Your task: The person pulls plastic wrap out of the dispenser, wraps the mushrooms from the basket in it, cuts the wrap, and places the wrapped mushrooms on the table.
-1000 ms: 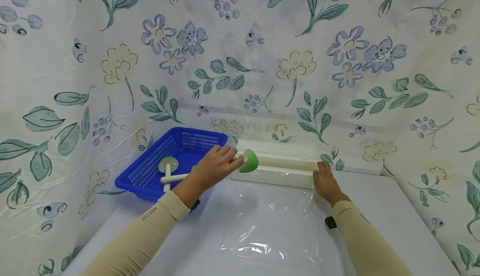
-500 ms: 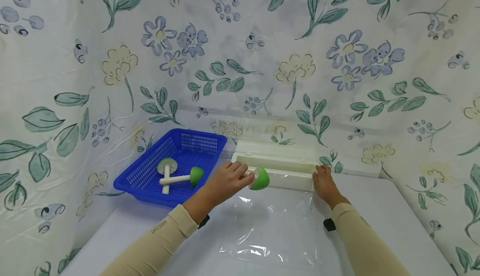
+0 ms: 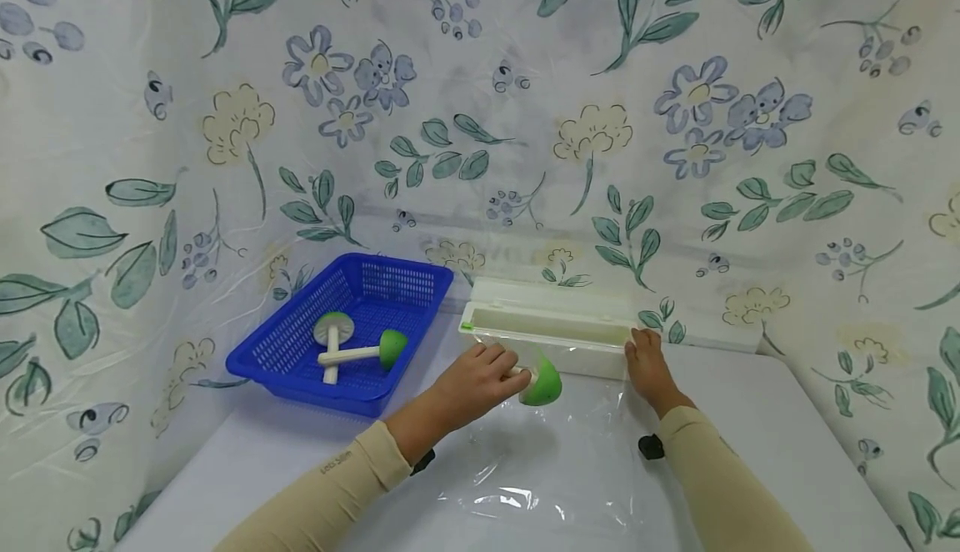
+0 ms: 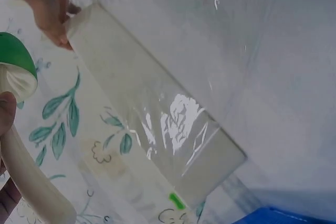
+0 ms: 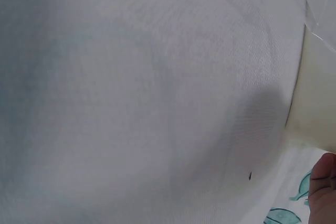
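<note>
The left hand [image 3: 480, 383] pinched the stem of a green-capped toy mushroom [image 3: 545, 383], holding it over clear film [image 3: 536, 460] in front of a long white box [image 3: 592, 358]. The right hand [image 3: 651, 370] touched the box's right end; whether its fingers gripped it, I could not tell. On the counter [image 3: 757, 419], to the left, a blue basket [image 3: 251, 364] held two similar mushrooms [image 3: 390, 352], their stems crossed.
</note>
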`<state>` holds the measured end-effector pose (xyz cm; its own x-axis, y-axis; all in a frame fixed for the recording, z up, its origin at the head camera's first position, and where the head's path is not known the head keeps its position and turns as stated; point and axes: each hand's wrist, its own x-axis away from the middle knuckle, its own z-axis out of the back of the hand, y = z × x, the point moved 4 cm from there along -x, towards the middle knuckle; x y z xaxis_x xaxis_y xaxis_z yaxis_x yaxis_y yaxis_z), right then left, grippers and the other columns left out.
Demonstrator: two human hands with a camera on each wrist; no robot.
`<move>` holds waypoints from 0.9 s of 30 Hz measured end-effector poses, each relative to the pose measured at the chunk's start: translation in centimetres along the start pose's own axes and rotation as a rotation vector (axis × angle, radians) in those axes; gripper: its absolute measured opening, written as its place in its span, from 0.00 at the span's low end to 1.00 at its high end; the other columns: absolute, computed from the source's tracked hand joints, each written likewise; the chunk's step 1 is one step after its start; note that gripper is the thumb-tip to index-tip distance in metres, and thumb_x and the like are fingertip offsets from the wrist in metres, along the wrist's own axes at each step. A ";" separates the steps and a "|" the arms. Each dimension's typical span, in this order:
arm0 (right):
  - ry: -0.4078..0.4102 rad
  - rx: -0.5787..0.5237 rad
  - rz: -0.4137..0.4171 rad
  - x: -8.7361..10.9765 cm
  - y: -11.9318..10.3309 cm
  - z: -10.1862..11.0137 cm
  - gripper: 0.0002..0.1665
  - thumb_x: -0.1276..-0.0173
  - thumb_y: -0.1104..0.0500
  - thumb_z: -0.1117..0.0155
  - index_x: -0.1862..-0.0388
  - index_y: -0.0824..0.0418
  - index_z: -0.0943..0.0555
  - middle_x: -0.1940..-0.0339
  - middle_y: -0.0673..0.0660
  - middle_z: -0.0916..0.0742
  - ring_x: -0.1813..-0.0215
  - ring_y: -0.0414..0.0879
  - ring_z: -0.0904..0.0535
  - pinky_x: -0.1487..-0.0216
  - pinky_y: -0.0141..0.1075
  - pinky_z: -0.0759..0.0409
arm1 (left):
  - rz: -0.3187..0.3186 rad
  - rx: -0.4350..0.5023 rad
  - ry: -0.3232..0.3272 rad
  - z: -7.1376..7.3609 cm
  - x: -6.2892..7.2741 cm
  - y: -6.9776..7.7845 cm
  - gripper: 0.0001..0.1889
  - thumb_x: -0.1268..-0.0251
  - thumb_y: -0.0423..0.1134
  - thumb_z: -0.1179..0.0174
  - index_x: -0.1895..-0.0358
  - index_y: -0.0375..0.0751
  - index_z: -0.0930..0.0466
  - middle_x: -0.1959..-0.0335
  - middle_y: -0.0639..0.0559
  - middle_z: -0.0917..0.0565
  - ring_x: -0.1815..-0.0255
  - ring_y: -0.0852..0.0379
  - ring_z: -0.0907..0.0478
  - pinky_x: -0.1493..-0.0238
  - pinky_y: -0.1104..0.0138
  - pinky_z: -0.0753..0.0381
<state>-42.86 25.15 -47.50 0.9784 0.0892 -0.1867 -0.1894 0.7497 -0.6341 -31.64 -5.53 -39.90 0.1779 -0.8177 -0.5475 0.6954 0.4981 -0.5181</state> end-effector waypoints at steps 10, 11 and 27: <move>0.011 0.028 0.000 -0.2 -0.3 0.1 0.32 0.18 0.54 0.70 0.28 0.77 0.49 0.31 0.76 0.45 0.31 0.72 0.43 0.32 0.60 0.45 | -0.111 0.028 -0.077 -1.2 -0.6 3.5 0.14 0.38 0.33 0.36 0.53 0.52 0.25 0.62 0.55 0.24 0.63 0.57 0.27 0.66 0.69 0.29; 0.011 0.031 0.003 -0.2 -0.3 0.1 0.32 0.18 0.54 0.70 0.28 0.77 0.49 0.31 0.76 0.45 0.31 0.72 0.43 0.33 0.60 0.45 | -0.123 0.029 -0.080 -1.3 -0.6 3.8 0.13 0.38 0.33 0.36 0.54 0.52 0.26 0.62 0.55 0.24 0.64 0.58 0.28 0.67 0.70 0.30; -0.005 0.059 0.015 -0.1 0.1 0.0 0.32 0.18 0.54 0.70 0.28 0.78 0.50 0.31 0.75 0.45 0.31 0.71 0.42 0.34 0.61 0.42 | -0.208 0.070 -0.091 -2.1 -1.1 8.2 0.07 0.34 0.36 0.42 0.57 0.51 0.28 0.65 0.58 0.27 0.68 0.60 0.33 0.71 0.71 0.33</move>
<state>-42.97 25.25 -47.57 0.9759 0.1037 -0.1922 -0.1989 0.7854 -0.5861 -27.61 0.06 -44.93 0.0858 -0.9248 -0.3706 0.7697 0.2977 -0.5647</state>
